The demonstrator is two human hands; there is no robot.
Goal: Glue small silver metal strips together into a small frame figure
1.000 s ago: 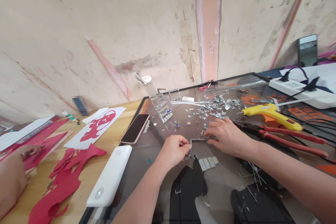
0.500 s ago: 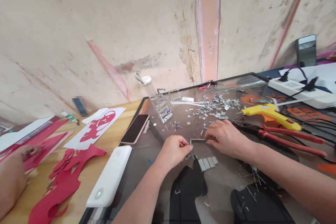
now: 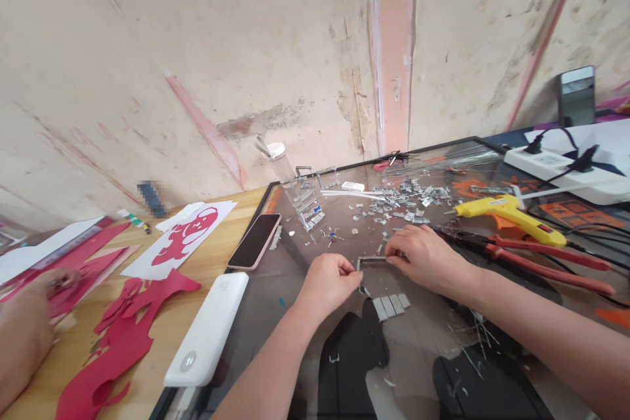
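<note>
Between my two hands runs a thin grey metal strip [image 3: 373, 259], bent at its left corner, just above the dark glass tabletop [image 3: 266, 335]. My left hand [image 3: 331, 285] pinches the bent left end between thumb and fingertips. At the other end, my right hand [image 3: 418, 256] has its fingertips closed on the strip. A row of flat grey metal pieces [image 3: 391, 307] lies below the strip, close to my left hand. Beyond my right hand is a scattered heap of small silvery metal bits [image 3: 418, 197].
To the right lie a yellow glue gun [image 3: 512, 213], red-handled pliers [image 3: 546, 262] and a white power strip [image 3: 566, 174]. On the left are a phone [image 3: 254, 241], a white power bank [image 3: 209, 328] and red paper cutouts [image 3: 118, 354]. A clear bottle [image 3: 281, 164] stands behind. Another person's hand [image 3: 54, 289] touches red paper.
Both hands keep hold of the metal strip. The strip has tilted or risen very slightly. Everything else lies as before.
</note>
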